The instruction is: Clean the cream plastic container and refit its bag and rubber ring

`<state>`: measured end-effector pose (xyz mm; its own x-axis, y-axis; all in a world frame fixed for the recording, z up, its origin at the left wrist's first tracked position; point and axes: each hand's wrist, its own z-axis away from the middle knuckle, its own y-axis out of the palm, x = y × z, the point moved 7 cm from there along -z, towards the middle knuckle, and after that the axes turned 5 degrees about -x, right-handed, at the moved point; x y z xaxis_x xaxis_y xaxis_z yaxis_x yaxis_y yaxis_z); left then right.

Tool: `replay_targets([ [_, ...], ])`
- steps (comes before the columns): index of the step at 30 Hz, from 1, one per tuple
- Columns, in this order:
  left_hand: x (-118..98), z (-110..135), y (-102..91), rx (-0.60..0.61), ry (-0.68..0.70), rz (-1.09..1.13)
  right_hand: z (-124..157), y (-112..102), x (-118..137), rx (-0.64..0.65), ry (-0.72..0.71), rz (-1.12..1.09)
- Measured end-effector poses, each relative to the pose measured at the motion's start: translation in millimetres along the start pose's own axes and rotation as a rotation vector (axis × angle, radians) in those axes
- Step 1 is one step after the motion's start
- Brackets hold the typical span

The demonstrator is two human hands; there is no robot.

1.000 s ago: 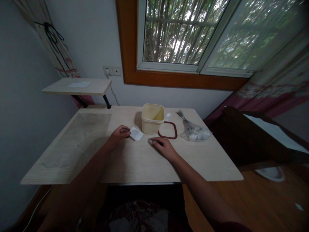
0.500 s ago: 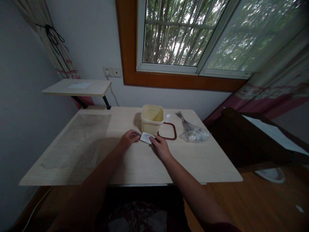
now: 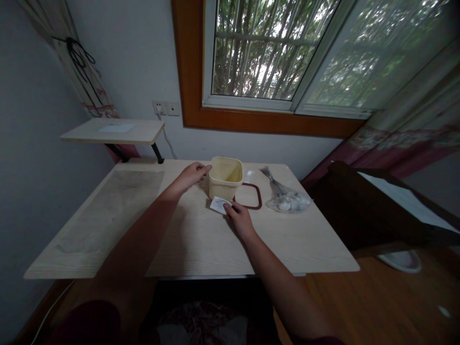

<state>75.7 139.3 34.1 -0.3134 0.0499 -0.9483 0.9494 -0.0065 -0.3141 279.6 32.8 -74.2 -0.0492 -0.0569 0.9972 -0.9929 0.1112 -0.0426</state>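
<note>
The container (image 3: 225, 178) is placed on the table (image 3: 172, 249), just right of the left hand (image 3: 190, 175). The packet (image 3: 219, 204) is held at the fingertips of the right hand (image 3: 239, 218), in front of the container. The lid ring (image 3: 251, 195) is laid beyond the right hand, and the bag (image 3: 285, 199) farther right of it.

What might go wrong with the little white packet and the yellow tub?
The left hand touches only the side of the yellow tub, so a push might slide or tip it.
The right hand holds the white packet by one edge, so it may slip.
The brown ring beside the tub might get knocked.
</note>
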Motion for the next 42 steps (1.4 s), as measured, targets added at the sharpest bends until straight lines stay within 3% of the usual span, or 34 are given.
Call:
replay_targets([
  [7, -3.8, -10.2, 11.0, 0.081, 0.012, -0.047, -1.4, -0.9, -2.3, 0.002, -0.004, -0.005],
  [11, 0.4, -8.0, 6.2, 0.038, 0.029, -0.069, -1.9, -1.0, -1.8, 0.005, -0.011, -0.005],
  [17, 10.6, -0.2, -13.5, -0.101, 0.091, -0.067, -0.5, -0.5, 3.3, 0.025, -0.034, 0.009],
  [25, 13.8, 21.2, -55.7, -0.308, 0.205, -0.229, 0.8, 1.2, 7.0, 0.037, -0.023, 0.038],
  [29, 29.6, 29.4, -64.9, -0.361, 0.244, -0.187, 0.7, 0.6, 6.5, 0.027, -0.008, 0.046],
  [33, 58.7, 33.9, -61.0, -0.381, 0.238, -0.059, -0.1, 0.0, 5.2, 0.029, -0.029, 0.07],
  [37, 87.0, 37.6, -49.1, -0.405, 0.144, 0.1, -1.3, -0.5, 4.4, 0.024, -0.078, 0.104],
  [42, 92.4, 48.1, -30.3, -0.343, 0.095, 0.229, 2.1, -0.6, 17.3, -0.019, -0.254, 0.211],
])
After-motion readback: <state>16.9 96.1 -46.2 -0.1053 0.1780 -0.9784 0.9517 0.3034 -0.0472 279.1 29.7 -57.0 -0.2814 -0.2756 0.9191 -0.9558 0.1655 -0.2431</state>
